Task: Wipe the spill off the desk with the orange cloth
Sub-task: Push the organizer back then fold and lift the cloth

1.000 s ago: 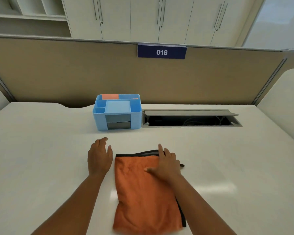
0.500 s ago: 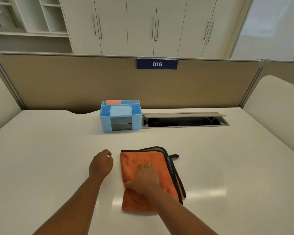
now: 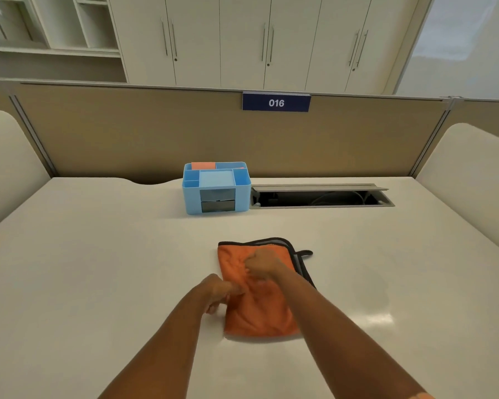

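1. The cloth (image 3: 260, 306) lies folded on the table (image 3: 98, 269), in front of us and well short of the blue organiser (image 3: 216, 188). It has bunched under our grip where half a second ago it lay flat.
2. Our right hand (image 3: 261, 263) was spread flat on the cloth then; now its fingers are curled into the fabric near the far end, gathering it.
3. Our left hand (image 3: 218, 292) rested as a loose fist on the table beside the cloth; it has moved in and now pinches the cloth's left edge.
4. We judge this as taking up the cloth, so wiping has not yet begun.
5. The spill is hard to find: a faint dull patch (image 3: 370, 286) right of the cloth may be it, or only glare.
6. Our arms hide the cloth's near right part, and the fingertips are tucked from view.
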